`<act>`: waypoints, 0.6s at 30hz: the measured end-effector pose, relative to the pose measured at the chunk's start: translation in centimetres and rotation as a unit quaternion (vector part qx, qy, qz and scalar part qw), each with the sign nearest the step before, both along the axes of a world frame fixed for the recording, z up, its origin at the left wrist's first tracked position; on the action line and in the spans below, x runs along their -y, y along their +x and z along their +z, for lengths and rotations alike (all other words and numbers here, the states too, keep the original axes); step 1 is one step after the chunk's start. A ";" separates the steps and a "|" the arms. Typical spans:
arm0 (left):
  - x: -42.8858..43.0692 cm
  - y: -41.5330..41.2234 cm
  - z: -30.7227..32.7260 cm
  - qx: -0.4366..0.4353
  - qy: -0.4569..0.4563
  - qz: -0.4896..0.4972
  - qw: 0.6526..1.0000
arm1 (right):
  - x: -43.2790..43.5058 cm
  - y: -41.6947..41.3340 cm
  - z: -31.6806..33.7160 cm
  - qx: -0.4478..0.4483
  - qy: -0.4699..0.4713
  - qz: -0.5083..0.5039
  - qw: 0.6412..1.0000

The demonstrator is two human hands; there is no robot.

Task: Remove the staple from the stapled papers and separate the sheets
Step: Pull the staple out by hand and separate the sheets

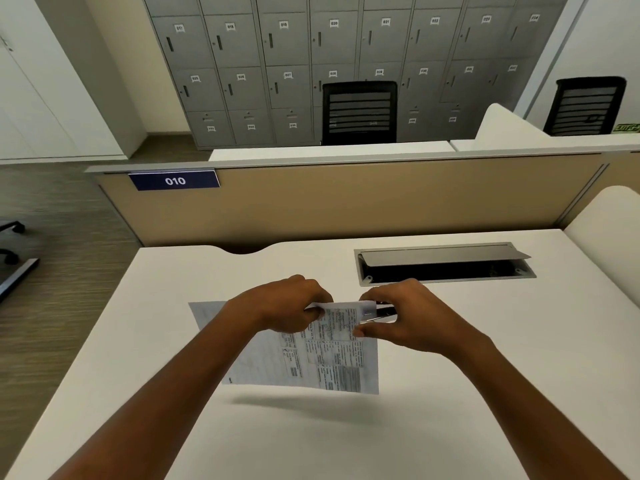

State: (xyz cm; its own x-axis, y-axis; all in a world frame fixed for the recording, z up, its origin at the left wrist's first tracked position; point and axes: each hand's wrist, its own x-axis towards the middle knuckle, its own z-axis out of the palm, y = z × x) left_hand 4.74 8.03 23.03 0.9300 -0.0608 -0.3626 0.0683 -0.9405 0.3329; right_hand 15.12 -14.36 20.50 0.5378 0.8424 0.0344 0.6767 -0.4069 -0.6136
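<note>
A: Where are the stapled papers (322,358)?

B: Lifted off the white desk (450,393), just in front of the open cable box (445,263) set into it. Their near edge hangs free and throws a shadow on the desk.

A: And the left hand (287,311)?

B: Clenched on the top edge of the papers, pinching it between thumb and fingers.

A: The right hand (401,315)?

B: It grips a small black and silver tool (379,314), pressed against the top right corner of the papers. I cannot tell whether it is a stapler or a staple remover, and the staple itself is too small to make out.

A: Anything else near the cable box?

B: Its grey lid stands tilted open. Behind it runs a tan divider (346,206) with a blue plate (175,180) reading 010. Further back are 2 black chairs (360,112) and grey numbered lockers (284,64).
</note>
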 end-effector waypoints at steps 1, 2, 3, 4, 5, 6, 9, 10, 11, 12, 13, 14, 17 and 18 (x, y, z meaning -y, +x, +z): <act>0.0 -0.1 0.1 0.001 -0.002 -0.001 1.000 | -0.1 0.0 0.3 0.009 -0.018 0.007 1.000; 0.0 -0.1 0.1 0.000 -0.002 -0.002 1.000 | -0.2 0.0 0.5 0.017 -0.033 0.012 0.999; 0.0 -0.1 0.2 0.000 -0.001 -0.003 1.000 | -0.4 0.0 0.8 0.023 -0.045 0.014 0.999; 0.0 -0.1 0.2 0.000 0.000 -0.004 1.000 | -0.5 -0.1 1.1 0.030 -0.056 0.013 0.998; 0.0 -0.1 0.2 -0.001 0.002 -0.006 1.000 | -0.6 -0.1 1.5 0.042 -0.063 0.012 0.997; 0.0 -0.1 0.2 0.000 0.004 -0.007 1.000 | -0.7 -0.1 1.8 0.057 -0.069 0.013 0.996; -0.1 -0.2 0.3 0.000 0.004 -0.009 1.000 | -1.1 -0.3 2.7 0.093 -0.080 0.021 0.992; -0.2 -0.2 0.3 0.000 0.006 -0.009 1.000 | -1.2 -0.4 2.9 0.098 -0.083 0.023 0.991; -0.2 -0.2 0.3 0.000 0.007 -0.008 1.000 | -1.3 -0.5 3.0 0.101 -0.086 0.023 0.991; -0.2 -0.1 0.2 0.000 0.007 -0.007 1.000 | -1.3 -0.5 3.1 0.103 -0.090 0.024 0.990; -0.2 -0.1 0.1 0.000 0.007 -0.006 1.000 | -1.4 -0.5 3.1 0.104 -0.093 0.026 0.990; -0.3 0.0 0.1 -0.001 0.008 -0.005 1.000 | -1.4 -0.6 3.2 0.104 -0.097 0.026 0.990; -0.3 0.1 0.0 -0.002 0.010 -0.007 1.000 | -1.5 -0.6 3.4 0.098 -0.106 0.029 0.989; -0.4 0.1 0.0 -0.001 0.009 -0.007 1.000 | -1.5 -0.6 3.4 0.098 -0.108 0.030 0.989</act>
